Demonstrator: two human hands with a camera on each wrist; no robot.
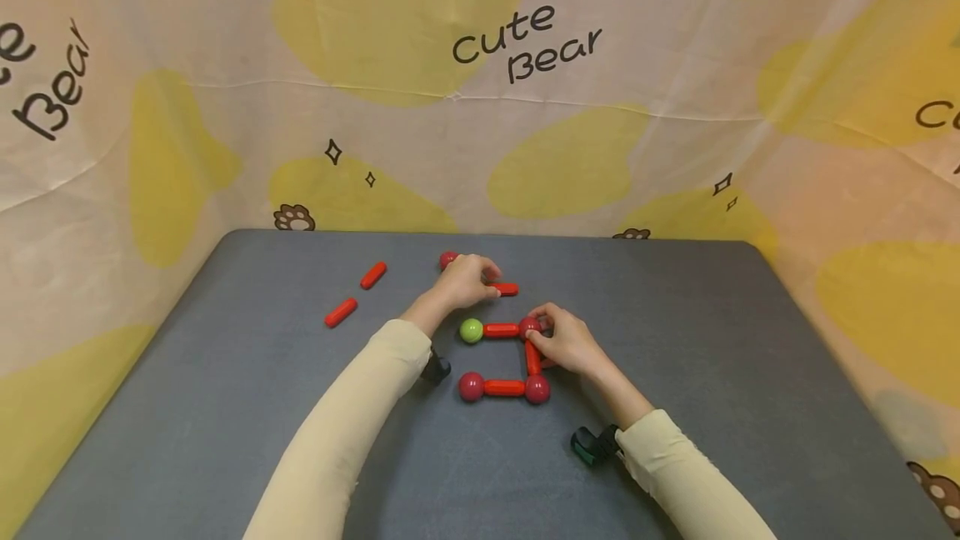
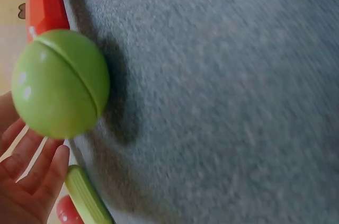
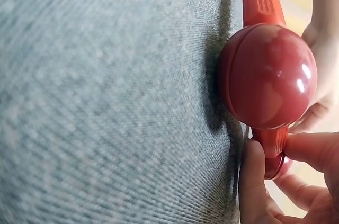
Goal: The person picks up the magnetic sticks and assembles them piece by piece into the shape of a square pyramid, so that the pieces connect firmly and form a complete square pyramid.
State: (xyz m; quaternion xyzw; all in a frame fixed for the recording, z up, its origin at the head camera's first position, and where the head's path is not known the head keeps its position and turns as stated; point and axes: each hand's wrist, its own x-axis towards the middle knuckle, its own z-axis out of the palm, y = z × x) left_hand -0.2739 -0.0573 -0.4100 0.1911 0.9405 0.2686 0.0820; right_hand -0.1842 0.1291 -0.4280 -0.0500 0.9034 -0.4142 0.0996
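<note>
On the grey table lies an open frame of red rods and balls. Its parts include a red ball (image 1: 471,387) at the near left, another red ball (image 1: 537,389) at the near right, a red side rod (image 1: 532,357) and a green ball (image 1: 471,331). My right hand (image 1: 564,342) pinches the far-right red ball (image 1: 529,328), fingertips also close about the side rod. Behind the green ball, my left hand (image 1: 463,282) reaches over the table with loosely extended fingers. Its fingertips are by a loose red rod (image 1: 506,289); whether they touch is unclear.
Two loose red rods (image 1: 373,275) (image 1: 341,312) lie at the left. A red ball (image 1: 447,260) sits behind my left hand, and a green rod (image 2: 87,196) shows near it in the left wrist view. A patterned cloth (image 1: 540,148) hangs beyond the table.
</note>
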